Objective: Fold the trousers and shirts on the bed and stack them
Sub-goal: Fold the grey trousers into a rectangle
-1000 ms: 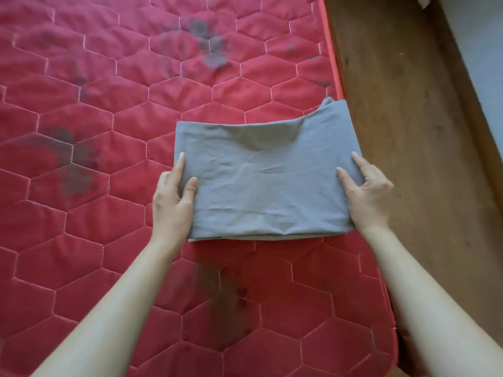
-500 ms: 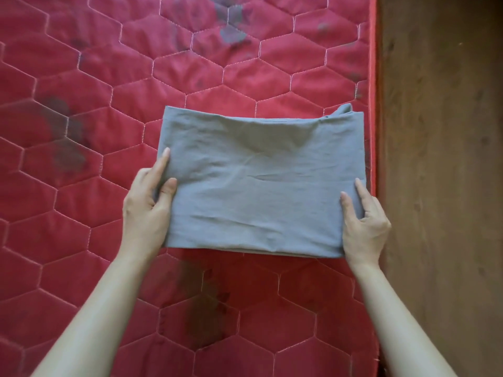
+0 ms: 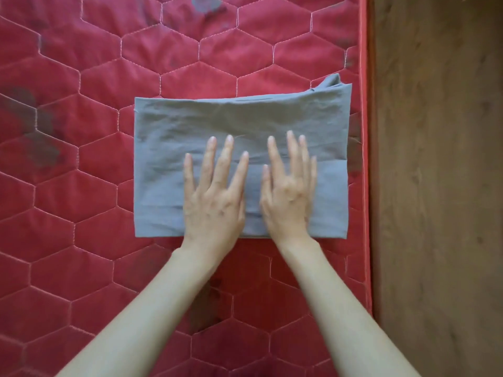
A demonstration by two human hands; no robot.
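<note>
Both hands have moved from the cloth's (image 3: 190, 126) sides onto its middle, left hand (image 3: 215, 197) and right hand (image 3: 288, 197) spread flat; press gently outward to smooth it.

A folded grey garment (image 3: 190, 126) lies flat on the red quilted mattress (image 3: 81, 77) near its right edge. The left hand (image 3: 215, 202) and right hand (image 3: 285, 197) press on it, fingers straight and spread.

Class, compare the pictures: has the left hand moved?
Yes. The left hand went from the grey folded garment's left edge inward to its middle, flat beside the right hand.
</note>
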